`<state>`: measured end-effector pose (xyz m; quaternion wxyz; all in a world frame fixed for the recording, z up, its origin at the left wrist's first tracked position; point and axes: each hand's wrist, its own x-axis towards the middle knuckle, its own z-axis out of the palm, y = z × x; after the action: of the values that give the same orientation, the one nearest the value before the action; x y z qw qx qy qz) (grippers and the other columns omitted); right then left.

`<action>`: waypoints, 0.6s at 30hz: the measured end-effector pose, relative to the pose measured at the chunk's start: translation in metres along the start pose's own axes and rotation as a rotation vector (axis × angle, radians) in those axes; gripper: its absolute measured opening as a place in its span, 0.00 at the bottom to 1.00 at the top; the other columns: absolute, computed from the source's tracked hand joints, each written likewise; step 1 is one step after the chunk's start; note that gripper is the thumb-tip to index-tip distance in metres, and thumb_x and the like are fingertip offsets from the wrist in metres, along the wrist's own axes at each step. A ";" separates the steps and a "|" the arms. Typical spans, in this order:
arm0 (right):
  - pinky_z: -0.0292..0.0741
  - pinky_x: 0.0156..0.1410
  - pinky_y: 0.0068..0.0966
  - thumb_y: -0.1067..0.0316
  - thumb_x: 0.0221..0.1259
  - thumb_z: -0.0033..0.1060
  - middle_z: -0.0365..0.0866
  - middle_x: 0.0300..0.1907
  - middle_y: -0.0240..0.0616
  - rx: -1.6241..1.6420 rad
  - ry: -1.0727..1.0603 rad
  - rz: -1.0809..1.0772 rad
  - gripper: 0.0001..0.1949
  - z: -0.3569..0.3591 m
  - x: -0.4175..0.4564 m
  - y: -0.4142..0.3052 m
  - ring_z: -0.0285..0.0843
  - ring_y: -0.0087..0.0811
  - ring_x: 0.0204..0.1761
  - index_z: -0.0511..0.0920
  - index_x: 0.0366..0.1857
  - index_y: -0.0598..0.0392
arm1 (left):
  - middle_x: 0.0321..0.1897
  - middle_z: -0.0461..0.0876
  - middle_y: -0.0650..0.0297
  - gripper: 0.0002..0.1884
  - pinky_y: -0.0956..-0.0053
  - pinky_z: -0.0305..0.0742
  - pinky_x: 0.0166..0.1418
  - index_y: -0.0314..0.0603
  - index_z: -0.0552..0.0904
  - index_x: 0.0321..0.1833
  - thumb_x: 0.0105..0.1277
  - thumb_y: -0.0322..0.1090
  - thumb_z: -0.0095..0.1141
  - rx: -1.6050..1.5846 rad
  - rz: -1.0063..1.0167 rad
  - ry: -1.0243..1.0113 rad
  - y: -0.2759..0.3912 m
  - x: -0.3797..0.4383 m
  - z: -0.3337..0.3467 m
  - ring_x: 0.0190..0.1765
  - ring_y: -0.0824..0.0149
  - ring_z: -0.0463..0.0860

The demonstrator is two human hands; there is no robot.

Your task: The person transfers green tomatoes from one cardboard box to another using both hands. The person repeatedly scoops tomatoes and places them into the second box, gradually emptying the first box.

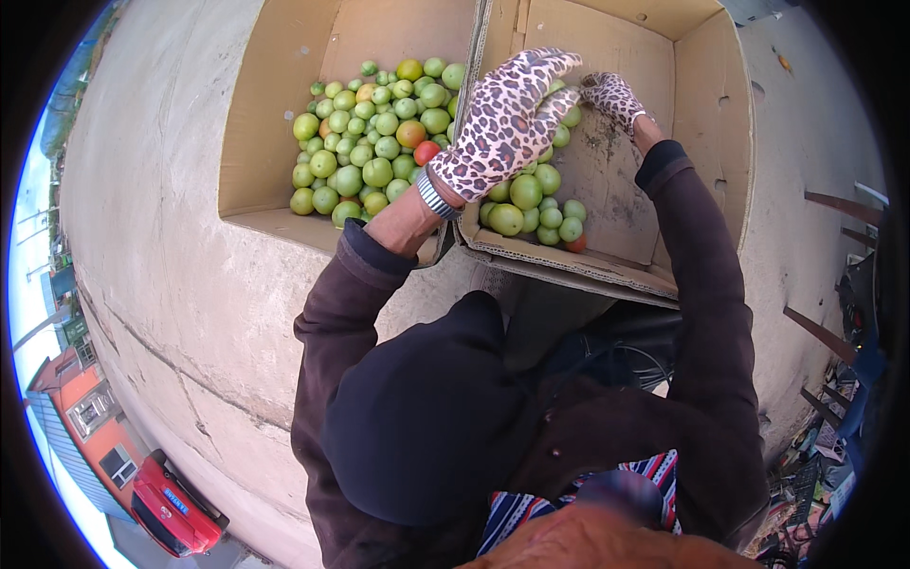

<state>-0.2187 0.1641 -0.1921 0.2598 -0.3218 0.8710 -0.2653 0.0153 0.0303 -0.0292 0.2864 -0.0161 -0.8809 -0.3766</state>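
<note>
Leopard-print gloves cover both my hands. My left hand [515, 117] reaches over the left side of the right cardboard box [700, 92], fingers and thumb curved apart. A green tomato [557, 86] shows in that gap; whether it is held or lies beneath is unclear. Close to the left fingertips is my right hand [613, 99], its fingers bent inward and their contents hidden. Under my left hand, a cluster of green tomatoes [526, 192] lies along the box's left side, with a reddish tomato [576, 243] at the near end. The left cardboard box [266, 135] holds many mostly green tomatoes [348, 181].
The two boxes stand side by side on concrete ground [163, 178]. My dark-clothed knee [426, 419] is just below them. Brown metal bars [821, 334] and assorted clutter [803, 498] lie at right. A red car [174, 505] is at lower left.
</note>
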 end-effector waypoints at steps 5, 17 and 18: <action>0.76 0.46 0.31 0.60 0.47 0.64 0.85 0.36 0.47 0.013 -0.179 -0.062 0.18 0.010 0.020 -0.012 0.83 0.41 0.38 0.82 0.40 0.62 | 0.50 0.81 0.57 0.14 0.66 0.75 0.58 0.46 0.80 0.52 0.63 0.35 0.57 0.005 -0.060 -0.139 -0.003 -0.006 0.005 0.53 0.57 0.80; 0.78 0.48 0.22 0.69 0.54 0.67 0.84 0.40 0.34 0.131 0.324 -0.289 0.17 -0.057 -0.123 -0.179 0.81 0.23 0.40 0.79 0.50 0.54 | 0.43 0.83 0.53 0.22 0.71 0.78 0.50 0.37 0.78 0.54 0.60 0.39 0.63 -0.463 -0.316 0.080 -0.017 -0.002 -0.002 0.44 0.62 0.83; 0.78 0.48 0.23 0.69 0.54 0.67 0.84 0.41 0.35 0.013 0.370 -0.374 0.18 -0.056 -0.139 -0.195 0.81 0.24 0.40 0.79 0.50 0.54 | 0.43 0.83 0.53 0.20 0.71 0.77 0.50 0.37 0.79 0.53 0.60 0.38 0.63 -0.540 -0.316 0.058 -0.008 0.002 -0.007 0.44 0.62 0.83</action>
<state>-0.0798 0.1510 0.0107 0.0447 -0.4214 0.8273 -0.3688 0.0150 0.0192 -0.0291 0.2345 0.0563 -0.7320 -0.6372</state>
